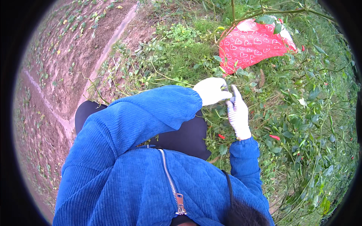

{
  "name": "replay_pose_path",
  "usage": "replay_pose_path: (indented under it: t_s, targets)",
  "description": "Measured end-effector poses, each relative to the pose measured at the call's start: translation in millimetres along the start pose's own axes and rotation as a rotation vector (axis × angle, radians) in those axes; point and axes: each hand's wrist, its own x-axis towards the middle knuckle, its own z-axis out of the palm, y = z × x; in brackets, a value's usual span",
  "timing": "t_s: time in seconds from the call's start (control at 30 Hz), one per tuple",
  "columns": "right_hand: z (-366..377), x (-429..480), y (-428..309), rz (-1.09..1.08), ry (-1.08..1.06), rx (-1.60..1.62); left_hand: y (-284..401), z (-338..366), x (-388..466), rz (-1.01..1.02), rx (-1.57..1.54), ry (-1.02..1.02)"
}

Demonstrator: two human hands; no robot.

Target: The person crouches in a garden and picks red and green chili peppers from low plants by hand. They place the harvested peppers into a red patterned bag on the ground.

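My left hand [211,91], in a white knit glove with grey fingertips, reaches across from the left with its fingers bent. Opposite it, my right hand [238,117], gloved the same way, points its fingers upward. The fingertips of both hands meet or nearly meet among chili pepper plants [297,124]. A small bit of green shows between them, too small to name, and whether either hand grips it is unclear. Below my right hand's fingers, a red chili pepper [221,136] hangs low near my dark trouser leg [183,138]. Another red chili pepper [274,137] is right of my right wrist.
Beyond my hands a red plastic bag with white hearts [254,42] lies on the grass. A bare chili branch [263,12] crosses above and in front of it. At left, a narrow pale strip [106,48] borders brown soil [70,73] with small plants.
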Motion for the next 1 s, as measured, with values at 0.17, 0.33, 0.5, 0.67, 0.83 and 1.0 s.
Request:
replay_pose_path:
  t_s: [0.17,0.33,0.5,0.67,0.83,1.0]
  targets:
    - [-5,-5,4,-0.084,-0.032,-0.107,-9,14,10,-0.240,-0.305,-0.153]
    - [2,-10,9,-0.021,0.044,0.079,-17,27,2,-0.506,-0.908,-0.320]
    - [2,-20,17,0.078,0.159,0.355,-23,32,-10,-0.625,-1.328,-0.241]
    - [-4,-23,25,0.048,0.106,0.335,-27,19,-9,-0.802,-1.649,-0.058]
    - [-10,-30,25,-0.005,0.089,0.214,-34,8,-6,-0.573,-1.664,0.003]
    - [-22,-30,14,-0.182,0.059,-0.026,-29,2,3,-0.422,-1.429,-0.057]
